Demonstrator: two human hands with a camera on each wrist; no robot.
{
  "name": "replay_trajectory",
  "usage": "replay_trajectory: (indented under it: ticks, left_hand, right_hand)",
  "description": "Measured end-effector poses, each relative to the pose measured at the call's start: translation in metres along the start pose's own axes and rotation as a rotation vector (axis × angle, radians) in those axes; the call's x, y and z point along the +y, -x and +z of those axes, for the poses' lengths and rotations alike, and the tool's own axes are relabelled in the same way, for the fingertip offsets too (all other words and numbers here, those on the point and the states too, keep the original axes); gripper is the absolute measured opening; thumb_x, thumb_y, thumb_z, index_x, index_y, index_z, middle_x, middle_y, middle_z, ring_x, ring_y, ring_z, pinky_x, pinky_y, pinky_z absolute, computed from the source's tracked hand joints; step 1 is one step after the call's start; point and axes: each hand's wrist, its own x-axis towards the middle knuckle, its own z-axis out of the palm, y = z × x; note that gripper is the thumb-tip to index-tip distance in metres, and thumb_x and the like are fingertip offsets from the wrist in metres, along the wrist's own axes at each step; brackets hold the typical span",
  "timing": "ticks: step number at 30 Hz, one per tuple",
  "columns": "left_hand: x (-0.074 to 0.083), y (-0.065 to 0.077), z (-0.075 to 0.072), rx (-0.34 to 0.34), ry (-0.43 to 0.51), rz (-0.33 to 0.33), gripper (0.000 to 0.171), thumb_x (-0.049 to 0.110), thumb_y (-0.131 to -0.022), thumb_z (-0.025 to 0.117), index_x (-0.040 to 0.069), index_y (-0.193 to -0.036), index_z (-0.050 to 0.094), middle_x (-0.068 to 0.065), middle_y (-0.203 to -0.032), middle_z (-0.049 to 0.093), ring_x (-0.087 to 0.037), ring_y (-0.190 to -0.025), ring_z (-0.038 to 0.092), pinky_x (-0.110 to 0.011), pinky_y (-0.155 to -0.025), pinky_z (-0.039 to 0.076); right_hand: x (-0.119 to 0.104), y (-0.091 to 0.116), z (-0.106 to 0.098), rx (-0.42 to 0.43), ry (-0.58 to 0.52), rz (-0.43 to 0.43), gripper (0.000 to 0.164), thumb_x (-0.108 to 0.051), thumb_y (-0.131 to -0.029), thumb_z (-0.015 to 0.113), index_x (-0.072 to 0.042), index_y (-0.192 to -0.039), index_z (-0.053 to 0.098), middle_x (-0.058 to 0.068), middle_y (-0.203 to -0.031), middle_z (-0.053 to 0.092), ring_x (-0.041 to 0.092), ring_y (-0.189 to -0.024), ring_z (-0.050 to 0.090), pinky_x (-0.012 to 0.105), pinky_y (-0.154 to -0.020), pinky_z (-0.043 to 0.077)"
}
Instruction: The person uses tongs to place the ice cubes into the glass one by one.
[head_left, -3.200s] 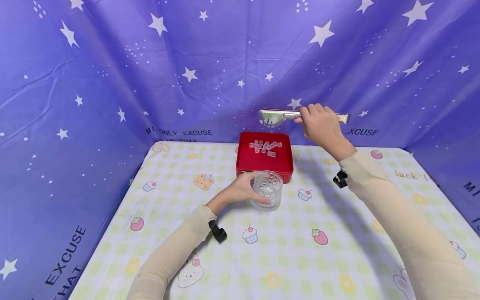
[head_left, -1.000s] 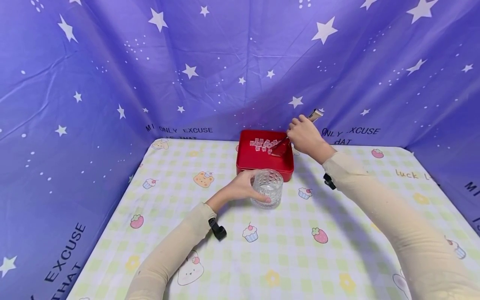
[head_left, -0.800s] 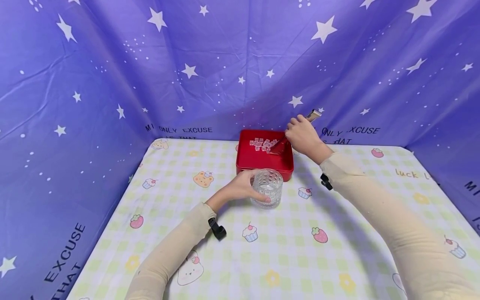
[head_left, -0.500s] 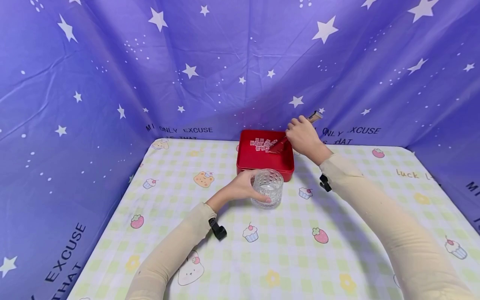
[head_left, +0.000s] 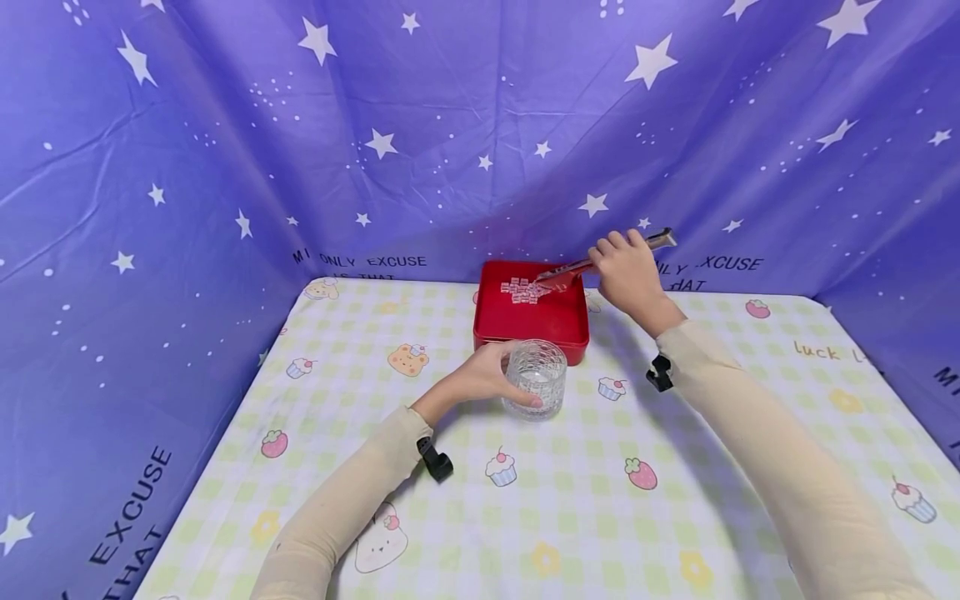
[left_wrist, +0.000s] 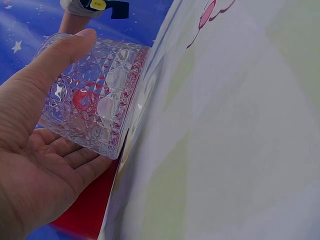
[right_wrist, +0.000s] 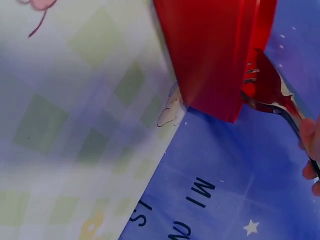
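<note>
My left hand (head_left: 482, 377) holds a clear cut-glass tumbler (head_left: 546, 385) upright on the table, thumb on the near side and fingers round the far side. In the left wrist view the glass (left_wrist: 102, 95) sits between thumb and fingers. Behind it stands a shallow red tin box (head_left: 525, 325) with several small clear cubes (head_left: 522, 290) in it. My right hand (head_left: 630, 271) grips metal serving tongs (head_left: 573, 270), their tips low over the box by the cubes. In the right wrist view one fork-shaped tip of the tongs (right_wrist: 272, 90) shows; whether a cube is between the tips cannot be told.
A checked tablecloth (head_left: 570, 525) with cartoon prints covers the table. Close behind the red box hangs a purple star-print curtain (head_left: 450, 108), which also runs along both sides. Black straps with a camera (head_left: 435, 458) sit on the wrists.
My right hand first lowered the tongs from above the box to the cubes. Since half a second ago it has shifted right, and the tongs lie flatter. The left hand and glass stay put.
</note>
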Motion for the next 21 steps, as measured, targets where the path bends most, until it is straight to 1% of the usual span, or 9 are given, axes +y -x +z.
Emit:
replay_trajectory:
  ticks: [3, 8, 10, 13, 17, 21]
  left_hand:
    - [-0.001, -0.001, 0.0, 0.001, 0.002, -0.001, 0.086, 0.027, -0.07, 0.096, 0.018, -0.145, 0.056, 0.003, -0.136, 0.065, -0.013, -0.128, 0.058, -0.034, -0.111, 0.049]
    - [-0.001, -0.001, 0.0, 0.005, -0.005, -0.009, 0.086, 0.028, -0.069, 0.096, 0.017, -0.145, 0.056, 0.001, -0.138, 0.064, -0.015, -0.13, 0.057, -0.036, -0.113, 0.048]
    - [-0.001, -0.001, -0.001, 0.005, -0.003, -0.014, 0.087, 0.027, -0.068, 0.096, 0.017, -0.145, 0.056, 0.001, -0.139, 0.064, -0.015, -0.131, 0.057, -0.037, -0.114, 0.047]
    - [-0.001, 0.0, -0.001, 0.005, 0.006, -0.026, 0.087, 0.028, -0.068, 0.097, 0.017, -0.145, 0.056, 0.002, -0.139, 0.064, -0.015, -0.132, 0.056, -0.038, -0.115, 0.046]
    - [-0.002, 0.0, -0.001, 0.002, 0.01, -0.043, 0.087, 0.028, -0.067, 0.097, 0.018, -0.144, 0.057, 0.003, -0.138, 0.064, -0.014, -0.131, 0.056, -0.038, -0.115, 0.046]
    - [-0.001, 0.001, -0.001, -0.007, 0.026, -0.043, 0.085, 0.027, -0.068, 0.097, 0.019, -0.143, 0.058, 0.004, -0.136, 0.065, -0.013, -0.129, 0.057, -0.038, -0.115, 0.046]
  right_hand:
    - [0.004, 0.001, -0.002, 0.08, -0.024, 0.06, 0.015, -0.002, -0.084, 0.059, 0.003, -0.094, 0.069, 0.018, -0.086, 0.068, 0.037, -0.083, 0.055, 0.051, -0.082, 0.044]
    - [0.011, -0.001, -0.011, 0.201, -0.098, 0.194, 0.019, -0.013, -0.094, 0.062, 0.003, -0.1, 0.072, 0.019, -0.086, 0.069, 0.04, -0.085, 0.056, 0.057, -0.085, 0.043]
    - [0.012, -0.003, -0.017, 0.243, -0.129, 0.252, 0.021, -0.016, -0.096, 0.064, 0.002, -0.101, 0.073, 0.02, -0.087, 0.07, 0.041, -0.085, 0.056, 0.058, -0.087, 0.042]
    - [0.014, -0.006, -0.025, 0.306, -0.185, 0.341, 0.021, -0.018, -0.096, 0.067, 0.002, -0.1, 0.074, 0.021, -0.086, 0.07, 0.041, -0.084, 0.056, 0.058, -0.087, 0.04]
    - [0.014, -0.007, -0.036, 0.352, -0.29, 0.461, 0.02, -0.017, -0.093, 0.071, 0.001, -0.099, 0.077, 0.022, -0.085, 0.07, 0.041, -0.082, 0.054, 0.058, -0.088, 0.037]
    - [0.013, -0.004, -0.048, 0.328, -0.39, 0.557, 0.022, -0.017, -0.09, 0.074, 0.001, -0.102, 0.077, 0.023, -0.086, 0.07, 0.04, -0.081, 0.051, 0.057, -0.093, 0.035]
